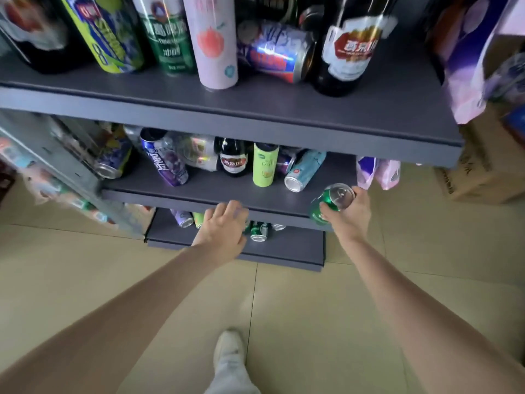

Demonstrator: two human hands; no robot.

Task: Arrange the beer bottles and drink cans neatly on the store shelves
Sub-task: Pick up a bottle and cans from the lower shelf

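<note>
green can (326,204) gripped in right hand (350,213), left hand (224,226) spread near middle shelf (199,191)

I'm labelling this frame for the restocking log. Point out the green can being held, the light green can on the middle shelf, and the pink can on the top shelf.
green can (326,204), head view, on its side wall.
light green can (264,166), head view, mid-body.
pink can (214,44), head view, on the peach print.

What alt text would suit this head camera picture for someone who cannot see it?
A person's right hand grips a green can beside a grey middle shelf crowded with cans and bottles. The left hand reaches, fingers relaxed, toward the bottom shelf.
</note>
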